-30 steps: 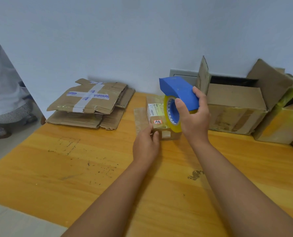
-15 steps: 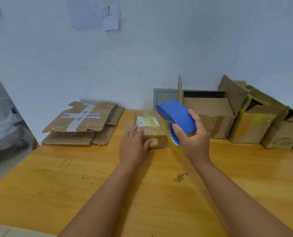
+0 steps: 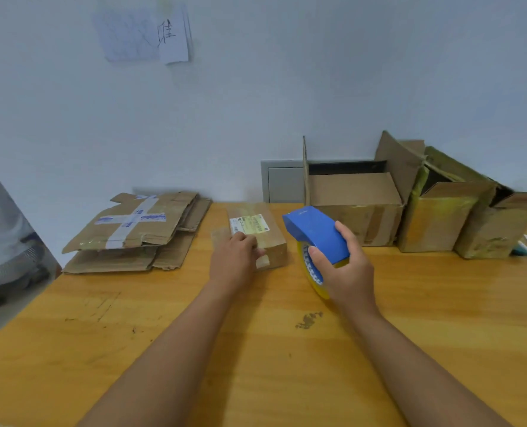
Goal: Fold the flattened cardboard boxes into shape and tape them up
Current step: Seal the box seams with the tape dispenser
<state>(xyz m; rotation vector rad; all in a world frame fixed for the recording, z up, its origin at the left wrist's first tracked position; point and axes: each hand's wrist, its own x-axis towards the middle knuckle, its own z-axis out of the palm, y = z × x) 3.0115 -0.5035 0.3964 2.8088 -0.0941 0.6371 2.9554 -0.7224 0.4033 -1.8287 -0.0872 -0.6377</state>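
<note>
Dispenser (image 3: 316,234) withdrawn rightward (right hand (image 3: 345,272) gripping); left hand (image 3: 234,260) flat on box (image 3: 267,238).

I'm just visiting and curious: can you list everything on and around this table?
Small box: 1, brown, white label, table centre.
Flattened boxes: a stack, brown, back left.
Open boxes: 3, brown, yellow-taped, back right.
Tape dispenser: 1, blue, yellow roll, in right hand.
Papers: white, on wall.
Wall panel: 1, grey.
Table: 1, orange wood.
Left hand: resting on small box.
Right hand: gripping dispenser.
</note>
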